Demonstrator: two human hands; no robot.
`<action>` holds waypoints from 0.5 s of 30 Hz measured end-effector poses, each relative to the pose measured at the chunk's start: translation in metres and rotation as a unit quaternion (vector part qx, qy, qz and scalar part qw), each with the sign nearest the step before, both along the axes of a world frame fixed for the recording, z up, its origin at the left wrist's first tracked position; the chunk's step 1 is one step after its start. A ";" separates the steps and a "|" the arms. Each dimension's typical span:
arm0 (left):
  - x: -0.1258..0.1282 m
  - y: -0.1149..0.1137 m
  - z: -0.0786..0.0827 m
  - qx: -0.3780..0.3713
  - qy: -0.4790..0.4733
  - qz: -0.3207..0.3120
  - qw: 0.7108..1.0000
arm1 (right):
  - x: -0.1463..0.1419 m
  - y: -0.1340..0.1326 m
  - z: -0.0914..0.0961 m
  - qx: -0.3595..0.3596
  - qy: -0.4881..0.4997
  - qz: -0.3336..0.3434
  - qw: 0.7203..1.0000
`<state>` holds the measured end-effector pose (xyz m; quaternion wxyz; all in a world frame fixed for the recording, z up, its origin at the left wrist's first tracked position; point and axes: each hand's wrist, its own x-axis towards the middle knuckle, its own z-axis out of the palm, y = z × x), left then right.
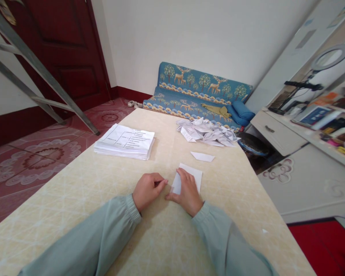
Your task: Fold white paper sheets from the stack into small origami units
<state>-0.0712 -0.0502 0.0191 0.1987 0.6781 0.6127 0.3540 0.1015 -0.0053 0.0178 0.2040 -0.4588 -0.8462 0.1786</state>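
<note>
A small white folded paper [193, 176] lies on the cream table [103, 199] in front of me. My right hand [186, 193] rests on it, fingers pressing a raised fold down near its left edge. My left hand [148, 189] sits just left of the paper in a loose fist, its fingertips pinched close to the paper's left corner. Whether the left fingers grip the paper's edge is hidden. Both arms wear pale green sleeves.
A stack of printed sheets [125, 142] lies at the table's left. A pile of folded paper pieces [207, 132] sits at the far right, one folded piece [202, 156] nearer. A patterned blue sofa [198, 96] and a white cabinet [304, 168] stand beyond and to the right.
</note>
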 end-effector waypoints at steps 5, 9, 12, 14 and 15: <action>-0.003 0.002 -0.002 0.004 -0.028 -0.015 0.999 | 0.014 -0.017 0.001 -0.044 -0.028 0.066 0.996; -0.004 0.005 -0.001 0.003 -0.051 -0.024 0.998 | 0.035 -0.029 0.004 -0.003 -0.043 0.077 0.996; -0.003 0.006 0.000 0.002 -0.060 -0.022 0.998 | 0.044 -0.039 0.006 0.076 -0.090 0.035 0.992; -0.003 0.006 0.001 0.001 -0.062 -0.025 0.998 | 0.045 -0.044 0.005 0.129 -0.135 0.017 0.982; -0.003 0.005 0.001 0.001 -0.065 -0.026 0.998 | 0.044 -0.046 0.004 0.156 -0.154 0.014 0.976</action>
